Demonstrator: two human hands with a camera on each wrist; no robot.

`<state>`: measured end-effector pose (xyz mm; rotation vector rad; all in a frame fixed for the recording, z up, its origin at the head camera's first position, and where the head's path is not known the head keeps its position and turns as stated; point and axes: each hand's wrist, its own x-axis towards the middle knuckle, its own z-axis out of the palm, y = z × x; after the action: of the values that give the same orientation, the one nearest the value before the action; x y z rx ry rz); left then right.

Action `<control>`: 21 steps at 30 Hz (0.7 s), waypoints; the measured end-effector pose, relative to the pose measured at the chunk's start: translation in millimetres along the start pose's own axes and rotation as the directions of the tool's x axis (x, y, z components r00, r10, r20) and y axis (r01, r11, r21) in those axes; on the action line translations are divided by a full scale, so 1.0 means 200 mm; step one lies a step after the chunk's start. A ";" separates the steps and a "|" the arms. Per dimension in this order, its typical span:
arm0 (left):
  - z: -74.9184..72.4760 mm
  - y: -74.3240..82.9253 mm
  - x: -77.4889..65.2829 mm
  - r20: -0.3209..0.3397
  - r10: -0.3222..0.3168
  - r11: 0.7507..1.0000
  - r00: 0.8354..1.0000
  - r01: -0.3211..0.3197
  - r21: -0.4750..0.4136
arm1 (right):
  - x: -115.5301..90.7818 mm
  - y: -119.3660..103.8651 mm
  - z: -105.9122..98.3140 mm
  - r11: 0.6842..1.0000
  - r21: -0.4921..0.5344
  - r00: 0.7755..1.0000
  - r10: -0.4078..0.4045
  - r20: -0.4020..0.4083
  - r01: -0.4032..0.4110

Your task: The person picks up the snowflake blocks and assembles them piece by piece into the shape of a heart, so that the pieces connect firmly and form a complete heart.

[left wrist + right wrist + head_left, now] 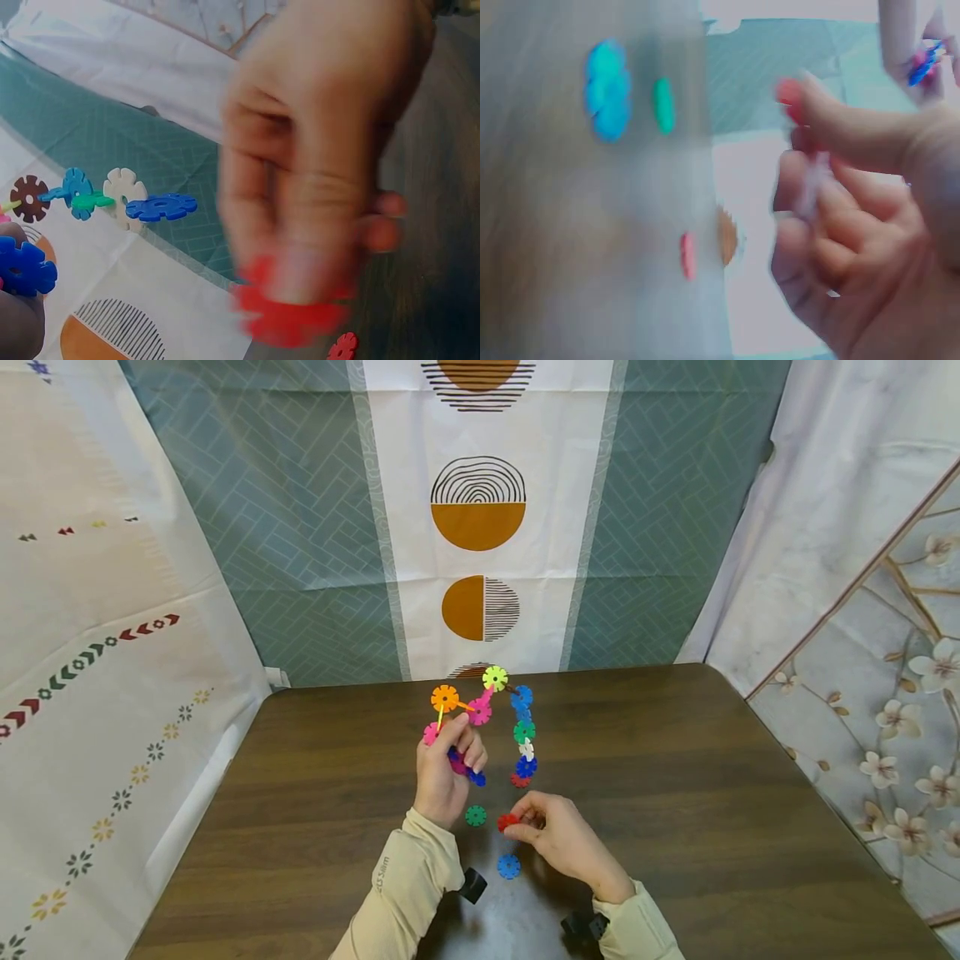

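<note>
My left hand grips one end of a chain of slotted plastic flower discs, a dark blue disc showing beside its fingers. From the hand the chain arches up through an orange disc and a yellow-green disc. It then hangs down on the right through a green disc and a white disc to a blue disc at its free end. Between thumb and fingers, my right hand pinches a loose red disc, blurred in both wrist views.
Loose on the brown wooden table lie a green disc, a light blue disc and another red disc. Patterned cloth hangs behind the table, with more cloth at both sides.
</note>
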<state>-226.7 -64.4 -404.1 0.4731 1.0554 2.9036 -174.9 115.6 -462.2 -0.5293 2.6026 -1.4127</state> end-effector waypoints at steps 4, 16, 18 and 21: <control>0.01 0.00 0.00 -0.001 0.001 1.000 1.000 -0.001 -0.007 | 0.02 -0.07 0.01 0.989 0.131 0.985 -0.045 -0.165 0.067; 0.01 -0.01 0.00 0.035 0.006 1.000 0.999 -0.006 0.002 | 0.03 -0.15 0.02 0.962 0.240 0.954 -0.058 -0.293 0.132; 0.01 -0.02 0.00 0.035 0.008 1.000 0.999 -0.008 0.004 | 0.04 -0.14 0.02 0.961 0.237 0.952 -0.068 -0.299 0.143; 0.01 -0.02 0.00 0.030 0.011 1.000 0.999 -0.011 0.008 | 0.03 -0.14 0.03 0.955 0.248 0.947 -0.079 -0.311 0.161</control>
<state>-226.1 -60.6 -405.0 0.5233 1.0643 2.8933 -173.0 94.6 -440.7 -0.4768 2.5615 -1.9939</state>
